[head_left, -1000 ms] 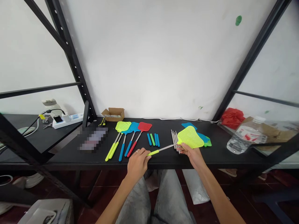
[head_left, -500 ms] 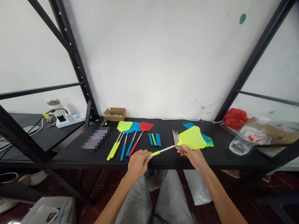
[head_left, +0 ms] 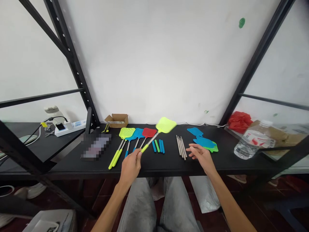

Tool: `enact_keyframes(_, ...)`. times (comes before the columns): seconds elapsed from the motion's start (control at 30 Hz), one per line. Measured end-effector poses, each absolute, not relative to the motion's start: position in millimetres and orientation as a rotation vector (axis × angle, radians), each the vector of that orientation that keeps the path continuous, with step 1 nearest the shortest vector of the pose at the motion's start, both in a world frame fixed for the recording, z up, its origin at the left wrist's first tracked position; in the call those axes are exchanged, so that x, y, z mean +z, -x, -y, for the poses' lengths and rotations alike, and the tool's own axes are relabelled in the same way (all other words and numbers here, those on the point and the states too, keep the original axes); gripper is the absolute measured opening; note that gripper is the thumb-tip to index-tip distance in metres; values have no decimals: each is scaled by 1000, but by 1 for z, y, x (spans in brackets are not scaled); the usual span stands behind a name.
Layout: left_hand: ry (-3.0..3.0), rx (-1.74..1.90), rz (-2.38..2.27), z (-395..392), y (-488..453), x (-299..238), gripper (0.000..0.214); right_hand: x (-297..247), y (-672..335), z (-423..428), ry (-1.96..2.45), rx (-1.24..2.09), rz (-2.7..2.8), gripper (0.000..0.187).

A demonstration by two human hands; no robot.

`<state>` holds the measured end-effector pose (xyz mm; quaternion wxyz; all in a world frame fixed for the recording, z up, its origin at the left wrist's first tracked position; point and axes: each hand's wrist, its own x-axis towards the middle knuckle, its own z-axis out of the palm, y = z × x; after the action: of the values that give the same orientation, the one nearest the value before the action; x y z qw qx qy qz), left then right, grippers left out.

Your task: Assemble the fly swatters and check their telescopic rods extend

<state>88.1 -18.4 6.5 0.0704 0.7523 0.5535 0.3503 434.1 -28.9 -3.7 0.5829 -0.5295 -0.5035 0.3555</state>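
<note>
My left hand [head_left: 130, 165] is closed round the handle of a yellow-green fly swatter [head_left: 166, 125], whose head points up and to the right above the shelf. To its left lie several swatters side by side: yellow-green ones [head_left: 127, 132], blue ones [head_left: 139, 132] and a red one [head_left: 149, 132]. My right hand [head_left: 199, 155] hovers with fingers apart and nothing in it, just right of several metal rods [head_left: 181, 147]. Loose blue and green handle sleeves [head_left: 157, 146] lie mid-shelf. Beyond the right hand are loose blue swatter heads [head_left: 205, 142], with green underneath.
A small open cardboard box [head_left: 117, 120] stands at the back left, near a blurred flat object [head_left: 96, 147]. A power strip [head_left: 72, 126] lies farther left. At right are a clear plastic bottle [head_left: 253, 140] and a red plastic bag [head_left: 239, 120]. Black posts [head_left: 79, 71] frame the shelf [head_left: 149, 166].
The left hand has moved left with the yellow-green swatter and tilted its head upward. The right hand has let go of the swatter by its head and opened.
</note>
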Motion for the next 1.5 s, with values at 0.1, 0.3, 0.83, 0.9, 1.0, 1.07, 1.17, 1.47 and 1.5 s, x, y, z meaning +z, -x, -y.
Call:
enact_keyframes(0.1,-2272,1063,-1988,11,-77,5,33,-11,-441,26,1327,702,1156,46)
enact_keyframes(0.3,-2504,1001,-2248,9,-75,0,27,-18,-435,25,1522,390,1301,36)
enact_keyframes(0.83,-2663,1087,-1604,15,-141,4,29,-17,-419,30,1729,22,1700,30)
enact_keyframes(0.9,-2672,1017,-1630,7,-154,4,27,-18,-422,29,1741,7,1690,27)
enact_keyframes(1.0,-2639,935,-1723,-4,-161,1,20,-20,-425,24,1819,-9,1670,25)
enact_keyframes(1.07,-2628,923,-1754,-10,-159,-2,17,-19,-424,20,1926,-15,1674,27)
enact_keyframes(1.17,-2626,889,-1785,-13,-155,-4,14,-14,-416,13,2098,-88,1679,29)
enact_keyframes(1.47,-2452,1049,-1800,2,-143,1,17,-6,-401,-18,2159,-39,1613,28)
enact_keyframes(1.5,-2419,1107,-1750,5,-139,0,20,-7,-405,-19,2101,33,1546,27)
